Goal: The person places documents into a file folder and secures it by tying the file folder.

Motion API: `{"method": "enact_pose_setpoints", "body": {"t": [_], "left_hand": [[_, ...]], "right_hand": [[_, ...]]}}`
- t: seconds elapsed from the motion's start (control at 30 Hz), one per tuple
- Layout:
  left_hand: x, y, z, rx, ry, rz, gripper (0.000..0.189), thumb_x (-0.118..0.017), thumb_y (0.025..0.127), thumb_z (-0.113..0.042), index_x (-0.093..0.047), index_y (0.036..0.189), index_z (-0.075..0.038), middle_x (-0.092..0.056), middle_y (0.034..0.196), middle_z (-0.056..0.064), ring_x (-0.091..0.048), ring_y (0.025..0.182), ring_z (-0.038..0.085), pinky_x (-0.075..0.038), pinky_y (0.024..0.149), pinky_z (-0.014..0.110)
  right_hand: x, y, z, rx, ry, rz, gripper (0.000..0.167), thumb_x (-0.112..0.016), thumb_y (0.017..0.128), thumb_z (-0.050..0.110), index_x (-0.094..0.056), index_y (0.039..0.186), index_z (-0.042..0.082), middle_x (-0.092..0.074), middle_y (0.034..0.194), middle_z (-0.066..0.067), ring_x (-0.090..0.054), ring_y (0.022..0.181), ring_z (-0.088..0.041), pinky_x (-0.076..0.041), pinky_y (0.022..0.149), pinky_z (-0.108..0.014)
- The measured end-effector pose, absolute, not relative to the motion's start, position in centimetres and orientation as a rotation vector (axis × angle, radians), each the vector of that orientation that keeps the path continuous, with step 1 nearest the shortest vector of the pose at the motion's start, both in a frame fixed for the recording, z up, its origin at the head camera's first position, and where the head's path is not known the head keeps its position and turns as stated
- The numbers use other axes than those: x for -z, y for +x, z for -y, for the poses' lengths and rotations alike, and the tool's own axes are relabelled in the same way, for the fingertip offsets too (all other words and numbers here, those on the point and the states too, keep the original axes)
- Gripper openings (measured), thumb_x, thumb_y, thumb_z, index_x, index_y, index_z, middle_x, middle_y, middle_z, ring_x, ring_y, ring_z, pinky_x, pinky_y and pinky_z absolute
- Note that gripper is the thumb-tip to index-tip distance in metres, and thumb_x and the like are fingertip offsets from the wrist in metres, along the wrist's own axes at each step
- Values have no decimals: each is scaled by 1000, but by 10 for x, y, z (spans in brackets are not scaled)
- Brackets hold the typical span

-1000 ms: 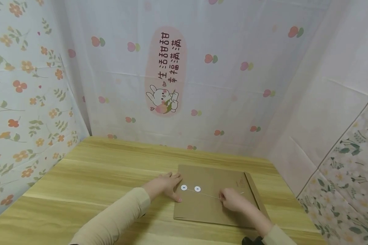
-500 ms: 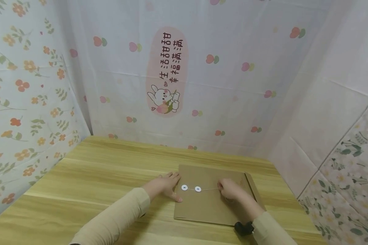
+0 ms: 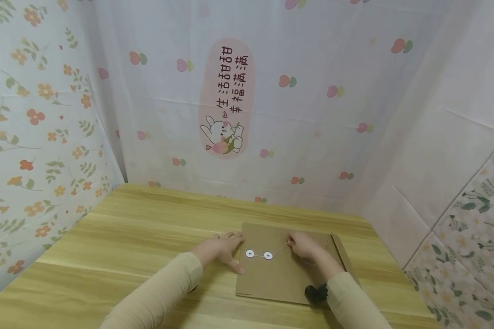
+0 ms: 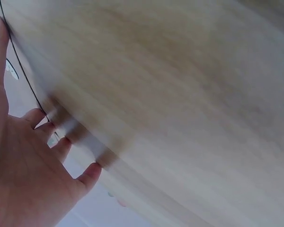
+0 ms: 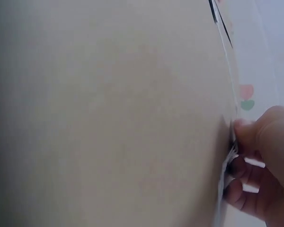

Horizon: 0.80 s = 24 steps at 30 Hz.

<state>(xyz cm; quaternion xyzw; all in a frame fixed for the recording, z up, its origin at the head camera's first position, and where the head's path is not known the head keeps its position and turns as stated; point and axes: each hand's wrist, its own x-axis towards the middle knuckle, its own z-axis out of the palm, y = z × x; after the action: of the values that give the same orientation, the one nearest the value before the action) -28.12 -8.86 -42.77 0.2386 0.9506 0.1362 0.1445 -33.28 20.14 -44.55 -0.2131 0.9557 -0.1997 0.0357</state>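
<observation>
A flat brown kraft document envelope lies on the wooden table, with two white button discs, the left disc and the right disc, near its left edge. My left hand rests at that edge with fingers spread, thumb on the envelope; the left wrist view shows its fingers extended along the edge. Above the envelope my right hand pinches a thin white string, which runs taut to the right disc and on to the left one. In the right wrist view the string passes between thumb and fingers.
The wooden table extends left of and behind the envelope. Printed fabric walls enclose it at the back and sides. A black wrist device sits by the right sleeve, over the envelope's front edge.
My right hand has moved up and slightly left with the string, which now slants upward from the right disc instead of downward. My left hand stays at the envelope's left edge.
</observation>
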Motion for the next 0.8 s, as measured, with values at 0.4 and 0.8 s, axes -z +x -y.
{"method": "enact_pose_setpoints", "body": {"t": [0.4, 0.8], "left_hand": [[428, -280, 88, -402, 682, -2729, 102, -78, 70, -54, -31, 149, -9, -20, 157, 8, -15, 143, 30, -14, 110, 60], [431, -283, 87, -370, 678, -2757, 102, -77, 70, -57, -32, 149, -10, -21, 157, 7, -17, 143, 29, -16, 110, 59]], "right_hand": [[453, -360, -169, 509, -818, -2996, 17, -56, 96, 7, -49, 81, 13, -46, 73, 3, -44, 67, -13, -39, 62, -32], [442, -360, -119, 279, -1014, -2993, 16, -55, 97, 11, -49, 83, 17, -45, 73, 6, -45, 65, -10, -41, 59, -28]]}}
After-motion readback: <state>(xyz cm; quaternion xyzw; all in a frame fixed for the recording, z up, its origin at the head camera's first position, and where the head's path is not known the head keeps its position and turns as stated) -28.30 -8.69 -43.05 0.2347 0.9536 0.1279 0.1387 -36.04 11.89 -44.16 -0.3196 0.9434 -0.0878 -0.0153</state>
